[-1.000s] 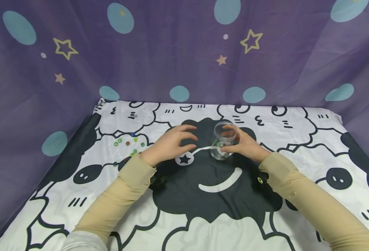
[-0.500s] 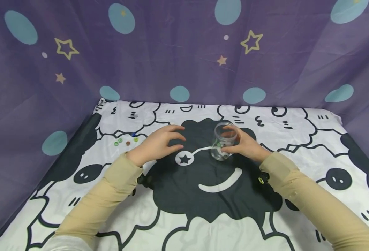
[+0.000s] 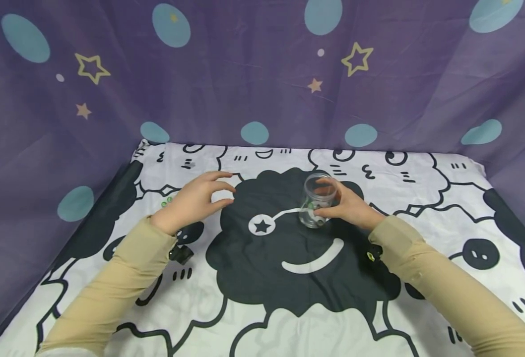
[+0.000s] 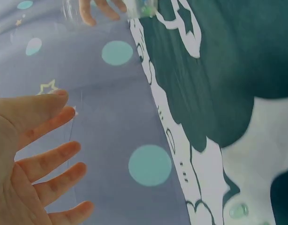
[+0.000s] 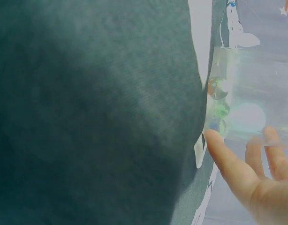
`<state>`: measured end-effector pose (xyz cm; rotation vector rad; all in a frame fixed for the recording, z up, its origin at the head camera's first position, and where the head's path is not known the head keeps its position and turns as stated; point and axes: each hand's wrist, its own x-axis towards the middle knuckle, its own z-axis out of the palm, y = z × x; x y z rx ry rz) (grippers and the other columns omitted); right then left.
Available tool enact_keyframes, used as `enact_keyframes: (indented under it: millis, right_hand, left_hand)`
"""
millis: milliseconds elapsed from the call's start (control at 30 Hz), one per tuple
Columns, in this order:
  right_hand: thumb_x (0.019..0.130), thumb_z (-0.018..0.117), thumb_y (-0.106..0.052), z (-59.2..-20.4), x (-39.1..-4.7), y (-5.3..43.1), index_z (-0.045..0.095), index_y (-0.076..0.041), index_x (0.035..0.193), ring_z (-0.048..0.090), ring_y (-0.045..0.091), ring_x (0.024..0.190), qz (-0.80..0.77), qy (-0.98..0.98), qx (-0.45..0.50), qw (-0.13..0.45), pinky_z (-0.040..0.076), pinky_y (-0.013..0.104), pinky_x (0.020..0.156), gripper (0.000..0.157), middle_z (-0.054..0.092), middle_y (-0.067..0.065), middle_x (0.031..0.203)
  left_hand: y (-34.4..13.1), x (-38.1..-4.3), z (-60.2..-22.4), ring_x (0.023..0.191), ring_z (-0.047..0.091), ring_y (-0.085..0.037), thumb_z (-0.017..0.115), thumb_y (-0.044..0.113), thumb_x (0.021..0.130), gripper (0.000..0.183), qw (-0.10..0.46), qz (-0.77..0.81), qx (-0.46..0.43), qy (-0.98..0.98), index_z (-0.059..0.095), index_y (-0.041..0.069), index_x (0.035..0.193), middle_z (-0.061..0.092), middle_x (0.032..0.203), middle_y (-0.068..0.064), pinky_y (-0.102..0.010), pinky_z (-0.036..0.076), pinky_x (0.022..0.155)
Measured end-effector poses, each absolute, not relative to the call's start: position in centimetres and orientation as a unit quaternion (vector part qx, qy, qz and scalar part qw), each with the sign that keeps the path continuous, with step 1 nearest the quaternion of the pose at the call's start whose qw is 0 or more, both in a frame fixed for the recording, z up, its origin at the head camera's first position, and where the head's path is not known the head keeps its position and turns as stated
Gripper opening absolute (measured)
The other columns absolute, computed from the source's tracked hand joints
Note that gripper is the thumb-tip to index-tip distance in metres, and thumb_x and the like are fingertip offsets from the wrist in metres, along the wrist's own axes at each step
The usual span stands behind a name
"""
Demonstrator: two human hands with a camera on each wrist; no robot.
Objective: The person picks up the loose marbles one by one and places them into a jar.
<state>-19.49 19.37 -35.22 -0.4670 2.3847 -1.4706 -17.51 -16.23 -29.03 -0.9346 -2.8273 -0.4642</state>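
I find right hand (image 3: 351, 205) gripping jar (image 3: 312, 198); left of it, left hand (image 3: 194, 199) spread, empty; only right-wrist view distinguishes orange-tinted marble (image 5: 218, 88) inside

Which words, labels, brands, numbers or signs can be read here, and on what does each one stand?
None can be read.
Jar: no visible label.
Cloth and curtain: only drawings; the 3-like shape looks like a mouth.
Yellow mark by the right sleeve: too small to read.
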Motion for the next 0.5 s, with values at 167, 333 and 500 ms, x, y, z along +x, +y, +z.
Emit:
enact_keyframes:
  millis: [167, 333, 500]
  right_hand:
    - [0.080, 0.077, -0.019, -35.2, -19.5, 19.4, 0.032, -0.016, 0.144, 0.051, 0.031, 0.109, -0.510, 0.831, -0.163, 0.149, 0.050, 0.034, 0.078, 0.078, 0.045, 0.013, 0.142]
    - [0.080, 0.076, -0.019, -35.3, -19.5, 19.4, 0.032, -0.015, 0.144, 0.051, 0.032, 0.109, -0.512, 0.830, -0.163, 0.148, 0.050, 0.034, 0.078, 0.077, 0.045, 0.013, 0.142]
    - [0.081, 0.076, -0.019, -35.3, -19.5, 19.4, 0.032, -0.015, 0.144, 0.051, 0.032, 0.109, -0.513, 0.830, -0.163, 0.148, 0.050, 0.034, 0.077, 0.078, 0.044, 0.014, 0.142]
  left_hand:
    - [-17.5, -17.6, -29.0, 0.096, 0.061, -0.031, 0.070, 0.017, 0.086, 0.026, 0.065, -0.142, -0.298, -0.942, 0.070, 0.005, 0.109, 0.050, 0.136, -0.019, -0.042, 0.051, 0.080]
    - [-18.6, -17.6, -29.3, 0.122, 0.050, -0.037, 0.070, 0.017, 0.086, 0.025, 0.051, -0.145, -0.277, -0.948, 0.069, 0.005, 0.109, 0.049, 0.137, -0.020, -0.049, 0.047, 0.095]
    - [-19.5, -17.4, -29.3, 0.125, 0.047, -0.039, 0.067, 0.017, 0.088, 0.024, 0.037, -0.148, -0.259, -0.954, 0.069, 0.005, 0.109, 0.048, 0.138, -0.021, -0.052, 0.045, 0.097]
